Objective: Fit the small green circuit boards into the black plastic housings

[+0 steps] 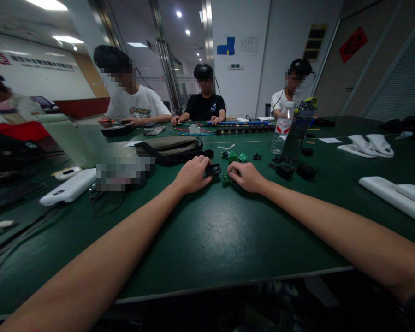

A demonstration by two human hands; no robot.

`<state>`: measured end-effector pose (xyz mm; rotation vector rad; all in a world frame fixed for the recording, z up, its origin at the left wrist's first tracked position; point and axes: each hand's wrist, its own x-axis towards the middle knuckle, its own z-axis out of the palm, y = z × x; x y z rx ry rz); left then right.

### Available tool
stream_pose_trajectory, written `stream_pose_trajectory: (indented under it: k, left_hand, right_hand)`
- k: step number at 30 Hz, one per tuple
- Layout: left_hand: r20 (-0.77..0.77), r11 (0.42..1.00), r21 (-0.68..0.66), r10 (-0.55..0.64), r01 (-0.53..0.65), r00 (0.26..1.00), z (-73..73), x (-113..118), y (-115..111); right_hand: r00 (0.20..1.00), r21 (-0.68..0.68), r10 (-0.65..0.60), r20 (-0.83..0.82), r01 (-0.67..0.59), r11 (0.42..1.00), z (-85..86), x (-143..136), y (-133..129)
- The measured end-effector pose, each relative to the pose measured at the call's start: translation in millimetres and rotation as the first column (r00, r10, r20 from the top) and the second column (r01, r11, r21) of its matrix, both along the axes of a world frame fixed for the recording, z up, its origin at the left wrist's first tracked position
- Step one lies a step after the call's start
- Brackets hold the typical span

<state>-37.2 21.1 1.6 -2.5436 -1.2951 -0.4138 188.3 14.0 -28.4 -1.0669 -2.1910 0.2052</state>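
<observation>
My left hand (194, 174) is closed around a small black plastic part (213, 170), which sticks out to the right of its fingers. Just beside it, my right hand (245, 176) pinches a small green circuit board (226, 179) at its right side. The two hands are a short way apart above the green table. Behind them lie more green boards (233, 157) in a loose group, with a small black piece (257, 157) to their right.
On the green table (224, 249), a clear bottle (282, 131) and a dark bottle (299, 133) stand beyond several black blocks (306, 171). A grey-brown bag (169, 148) lies behind my left hand. White devices (69, 186) flank both sides. People sit across the table.
</observation>
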Motion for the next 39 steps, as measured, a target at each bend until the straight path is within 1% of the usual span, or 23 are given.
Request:
stream_pose_trajectory:
  k: [8, 14, 21, 28, 30, 34, 39]
  left_hand:
    - [0.021, 1.000, 0.002, 0.006, -0.006, 1.000, 1.2, 0.3, -1.0]
    - [0.019, 1.000, -0.010, 0.009, -0.009, 1.000, 0.9, 0.3, -0.4]
    - [0.012, 1.000, -0.013, 0.009, -0.009, 1.000, 0.8, 0.3, 0.1]
    - [0.039, 1.000, -0.014, 0.005, -0.004, 0.999, 1.2, 0.4, -0.4]
    - [0.046, 1.000, -0.009, 0.004, -0.003, 0.999, 1.1, 0.3, -0.2]
    - [0.065, 1.000, 0.006, -0.005, 0.005, 0.998, 1.1, 0.2, -0.3]
    - [0.041, 0.998, -0.031, 0.048, -0.046, 0.998, 2.8, 2.0, -2.8]
  right_hand:
    - [0.999, 0.017, -0.049, 0.021, 0.048, 0.999, 0.3, 0.6, 0.4]
    - [0.997, 0.036, -0.045, 0.061, 0.043, 0.998, -1.0, 1.8, 2.7]
    - [0.987, 0.014, -0.130, 0.090, 0.130, 0.991, -3.6, 2.2, 3.8]
    - [0.976, 0.035, -0.216, 0.022, 0.215, 0.976, -2.8, 3.3, 5.9]
    - [0.978, 0.039, -0.209, 0.016, 0.208, 0.977, -2.6, 3.3, 6.7]
    - [0.988, 0.054, -0.153, 0.005, 0.152, 0.987, -2.6, 2.6, 7.8]
    - [0.991, 0.057, -0.131, -0.010, 0.132, 0.990, -0.9, 2.7, 7.2]
